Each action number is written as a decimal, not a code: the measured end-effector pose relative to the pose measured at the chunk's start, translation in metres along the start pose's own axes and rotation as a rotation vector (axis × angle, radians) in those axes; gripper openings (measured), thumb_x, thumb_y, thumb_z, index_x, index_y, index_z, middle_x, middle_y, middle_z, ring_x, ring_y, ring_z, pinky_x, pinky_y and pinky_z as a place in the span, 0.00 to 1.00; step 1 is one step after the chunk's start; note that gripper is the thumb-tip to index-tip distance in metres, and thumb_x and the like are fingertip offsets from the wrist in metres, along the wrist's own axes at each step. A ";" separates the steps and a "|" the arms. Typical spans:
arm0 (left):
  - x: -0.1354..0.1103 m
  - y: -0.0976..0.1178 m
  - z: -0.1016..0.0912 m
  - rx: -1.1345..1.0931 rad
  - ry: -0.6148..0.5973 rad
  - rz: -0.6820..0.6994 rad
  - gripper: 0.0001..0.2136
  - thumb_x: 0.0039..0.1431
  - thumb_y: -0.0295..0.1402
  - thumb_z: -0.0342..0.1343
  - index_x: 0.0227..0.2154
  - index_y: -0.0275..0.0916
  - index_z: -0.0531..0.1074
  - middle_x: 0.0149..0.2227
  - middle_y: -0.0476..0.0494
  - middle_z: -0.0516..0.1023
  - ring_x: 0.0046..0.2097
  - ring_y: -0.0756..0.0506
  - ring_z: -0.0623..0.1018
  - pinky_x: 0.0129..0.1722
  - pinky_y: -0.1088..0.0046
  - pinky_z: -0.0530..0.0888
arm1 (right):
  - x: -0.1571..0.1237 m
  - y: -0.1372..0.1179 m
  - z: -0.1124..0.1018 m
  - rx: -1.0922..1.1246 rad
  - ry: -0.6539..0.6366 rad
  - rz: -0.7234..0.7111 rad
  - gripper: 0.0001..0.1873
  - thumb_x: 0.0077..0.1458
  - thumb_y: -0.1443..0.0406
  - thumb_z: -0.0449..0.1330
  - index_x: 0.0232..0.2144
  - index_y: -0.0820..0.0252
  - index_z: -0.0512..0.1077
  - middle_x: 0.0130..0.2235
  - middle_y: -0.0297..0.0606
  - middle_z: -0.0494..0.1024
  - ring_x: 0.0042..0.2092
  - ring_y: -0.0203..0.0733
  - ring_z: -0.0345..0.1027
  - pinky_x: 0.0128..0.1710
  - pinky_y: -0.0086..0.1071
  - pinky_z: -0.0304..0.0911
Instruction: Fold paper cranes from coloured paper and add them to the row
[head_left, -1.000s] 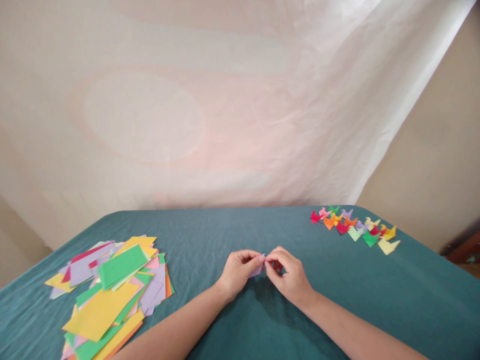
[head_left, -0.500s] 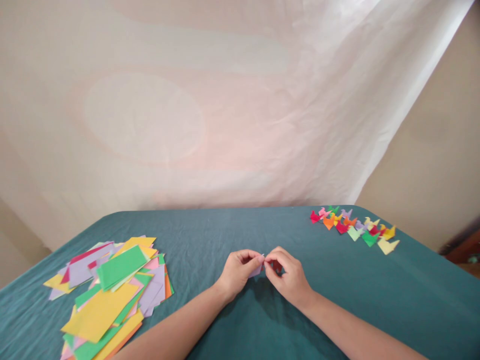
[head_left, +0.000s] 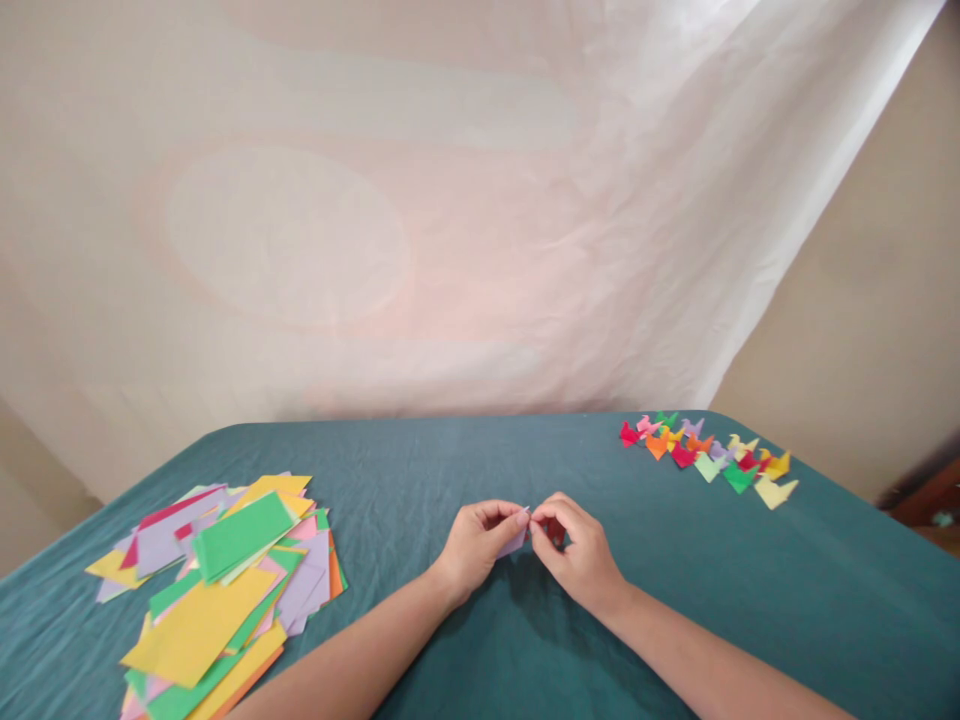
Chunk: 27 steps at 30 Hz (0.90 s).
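Observation:
A small folded piece of lilac paper is pinched between the thumb and fingers of my left hand, just above the table. My right hand meets it from the right, thumb and index finger pinched at the paper's pointed tip. Most of the folded shape is hidden behind my fingers, so its full form does not show.
On the left lies a loose pile of coloured paper sheets, green, yellow, lilac, pink and orange. Several small folded paper birds stand in rows at the far right. A teal cloth covers the table; a pale sheet hangs behind.
Both hands stay almost in place. The fingertips of my right hand have shifted very slightly at the paper's tip, and a little more of the lilac paper shows.

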<state>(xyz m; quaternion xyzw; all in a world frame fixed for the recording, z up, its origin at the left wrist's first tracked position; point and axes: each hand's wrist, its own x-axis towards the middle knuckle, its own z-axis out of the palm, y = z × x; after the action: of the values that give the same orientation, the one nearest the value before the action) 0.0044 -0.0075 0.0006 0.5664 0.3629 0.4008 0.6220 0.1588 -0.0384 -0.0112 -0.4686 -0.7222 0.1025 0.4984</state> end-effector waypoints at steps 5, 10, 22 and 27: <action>0.001 -0.004 -0.001 -0.022 -0.016 0.014 0.17 0.46 0.44 0.61 0.31 0.33 0.75 0.30 0.44 0.77 0.31 0.49 0.72 0.33 0.75 0.67 | 0.000 0.001 0.000 0.002 0.006 0.017 0.04 0.52 0.68 0.53 0.27 0.58 0.67 0.27 0.34 0.67 0.25 0.33 0.61 0.25 0.27 0.60; 0.002 -0.005 -0.001 -0.016 -0.009 0.016 0.17 0.46 0.44 0.61 0.30 0.33 0.75 0.30 0.44 0.77 0.31 0.49 0.73 0.34 0.75 0.68 | 0.001 0.001 0.001 0.019 0.012 0.010 0.04 0.52 0.68 0.53 0.27 0.58 0.68 0.27 0.34 0.68 0.25 0.33 0.61 0.25 0.26 0.60; 0.001 -0.003 -0.001 -0.041 -0.013 0.010 0.15 0.46 0.41 0.62 0.31 0.33 0.76 0.30 0.45 0.77 0.31 0.50 0.72 0.33 0.76 0.67 | 0.000 0.002 0.001 0.007 -0.003 0.027 0.04 0.53 0.68 0.53 0.27 0.58 0.67 0.27 0.34 0.67 0.25 0.34 0.60 0.26 0.27 0.59; 0.001 -0.004 -0.001 -0.023 -0.015 0.028 0.15 0.46 0.41 0.62 0.31 0.33 0.75 0.30 0.45 0.77 0.30 0.49 0.72 0.33 0.76 0.67 | 0.001 0.002 0.001 0.017 0.008 0.036 0.03 0.53 0.68 0.53 0.27 0.58 0.66 0.28 0.33 0.67 0.25 0.33 0.60 0.25 0.27 0.59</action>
<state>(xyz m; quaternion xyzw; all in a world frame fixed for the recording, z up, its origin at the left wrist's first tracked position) 0.0040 -0.0066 -0.0038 0.5672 0.3455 0.4093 0.6256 0.1592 -0.0366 -0.0122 -0.4776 -0.7107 0.1156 0.5034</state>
